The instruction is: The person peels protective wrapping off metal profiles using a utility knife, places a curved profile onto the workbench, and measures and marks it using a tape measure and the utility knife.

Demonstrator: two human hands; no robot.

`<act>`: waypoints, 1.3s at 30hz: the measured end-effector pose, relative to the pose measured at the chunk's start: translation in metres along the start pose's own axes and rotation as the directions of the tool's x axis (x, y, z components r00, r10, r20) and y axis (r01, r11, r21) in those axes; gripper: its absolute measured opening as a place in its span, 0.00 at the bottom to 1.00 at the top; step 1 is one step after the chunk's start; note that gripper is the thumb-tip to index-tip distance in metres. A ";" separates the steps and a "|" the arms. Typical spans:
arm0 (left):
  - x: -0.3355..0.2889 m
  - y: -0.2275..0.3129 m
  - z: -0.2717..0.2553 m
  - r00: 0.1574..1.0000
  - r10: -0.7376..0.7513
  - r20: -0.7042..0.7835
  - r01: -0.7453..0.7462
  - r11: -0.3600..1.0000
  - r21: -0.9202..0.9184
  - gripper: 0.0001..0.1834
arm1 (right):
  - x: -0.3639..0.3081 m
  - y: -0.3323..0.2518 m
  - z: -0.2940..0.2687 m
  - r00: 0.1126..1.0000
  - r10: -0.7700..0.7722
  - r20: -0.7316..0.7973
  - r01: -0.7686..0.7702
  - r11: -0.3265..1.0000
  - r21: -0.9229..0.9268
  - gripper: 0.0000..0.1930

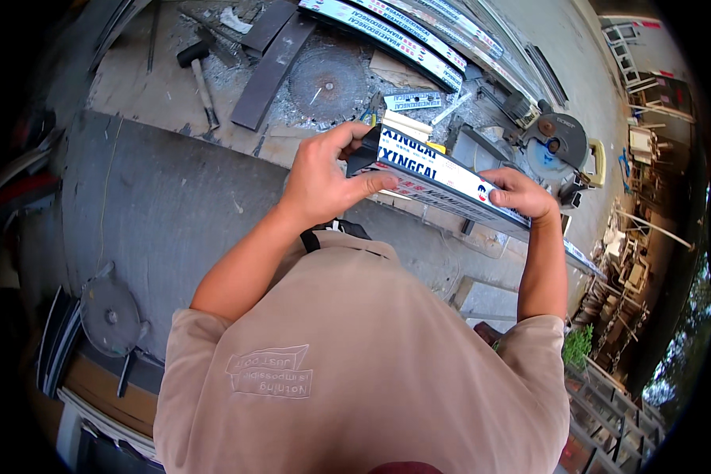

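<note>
A long dark frame profile [442,175] with white printed protective film runs slantwise in front of my body, from upper left down to the right. My left hand [317,175] grips its near-left end, thumb along the lower face and fingers over the black cut end. Further along, my right hand [523,194] is closed on the same profile, its thumb resting on the filmed face. A short cream-coloured strip [407,125] shows just behind the held end. Pliers [373,109] lie beyond my left fingers on the cluttered workbench [166,103].
On the bench are a hammer [203,83], a round disc [328,83], dark flat strips [272,71] and curved film-covered profiles [387,35]. A cut-off saw [557,142] stands at the right. A round stool [112,316] is at lower left; timber scraps [636,272] lie far right.
</note>
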State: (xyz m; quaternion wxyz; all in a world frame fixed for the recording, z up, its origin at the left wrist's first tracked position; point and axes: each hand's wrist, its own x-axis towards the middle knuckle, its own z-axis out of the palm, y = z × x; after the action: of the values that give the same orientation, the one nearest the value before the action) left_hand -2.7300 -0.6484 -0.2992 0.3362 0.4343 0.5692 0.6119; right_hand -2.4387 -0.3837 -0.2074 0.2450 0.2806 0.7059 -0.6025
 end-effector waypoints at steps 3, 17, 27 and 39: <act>-0.010 0.010 0.006 0.986 -0.162 -0.040 0.159 0.985 -0.073 0.29 | 0.006 -0.019 0.021 0.996 -0.023 -0.080 0.023 1.000 -0.005 0.44; -0.032 0.002 -0.033 0.992 -0.031 0.118 0.044 0.993 -0.105 0.34 | 0.008 -0.003 0.062 0.975 -0.047 -0.217 -0.022 0.953 -0.302 0.26; -0.003 -0.010 -0.050 0.961 0.056 0.272 -0.057 0.998 -0.006 0.05 | 0.004 0.001 0.080 0.965 -0.055 -0.256 -0.037 0.940 -0.339 0.31; 0.044 -0.001 -0.068 0.725 0.057 0.686 -0.145 0.987 0.071 0.06 | 0.014 0.013 0.086 0.981 -0.016 -0.191 -0.042 0.954 -0.295 0.29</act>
State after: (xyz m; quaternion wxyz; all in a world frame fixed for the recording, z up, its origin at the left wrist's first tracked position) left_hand -2.8099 -0.6360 -0.2917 0.4608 0.6781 0.4173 0.3921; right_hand -2.4392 -0.4658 -0.2393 0.2195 0.3018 0.8070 -0.4577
